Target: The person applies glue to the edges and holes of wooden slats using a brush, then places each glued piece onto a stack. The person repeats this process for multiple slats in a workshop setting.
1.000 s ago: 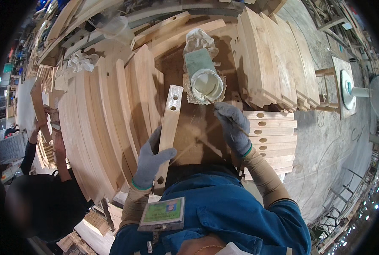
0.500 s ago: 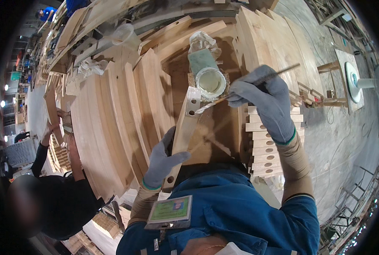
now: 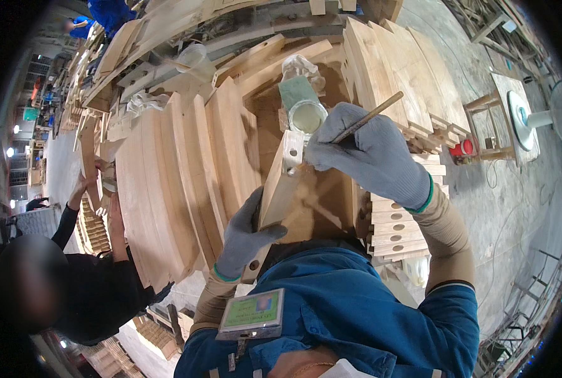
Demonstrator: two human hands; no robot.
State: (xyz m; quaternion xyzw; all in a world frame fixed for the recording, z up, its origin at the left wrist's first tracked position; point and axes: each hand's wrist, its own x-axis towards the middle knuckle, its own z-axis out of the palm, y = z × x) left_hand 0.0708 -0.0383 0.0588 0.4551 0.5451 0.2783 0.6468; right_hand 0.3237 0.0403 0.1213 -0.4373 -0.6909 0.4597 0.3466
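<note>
My left hand (image 3: 246, 236), in a grey glove, is wrapped round a wooden piece (image 3: 279, 192) that points away from me. Its far end has two round holes and a whitish wet-looking coat. Gloved in grey too, my right hand (image 3: 366, 151) is closed round a thin brush (image 3: 375, 113), whose handle slants up to the right. The brush's tip is hidden behind my fingers, close to the piece's far end. Just beyond lies a tilted greenish container (image 3: 298, 93) with a pale rim and creamy contents (image 3: 307, 118).
Wooden boards (image 3: 161, 189) stand stacked on the left, with more boards (image 3: 394, 69) at the far right. Holed wooden pieces (image 3: 397, 227) are piled beside my right arm. A crumpled white cloth (image 3: 303, 66) lies behind the container. A person in black (image 3: 98, 290) works at the left.
My right hand has moved left and nearer the piece's far end, and the brush handle now stands steeper. The piece has shifted slightly right in my left hand's grip.
</note>
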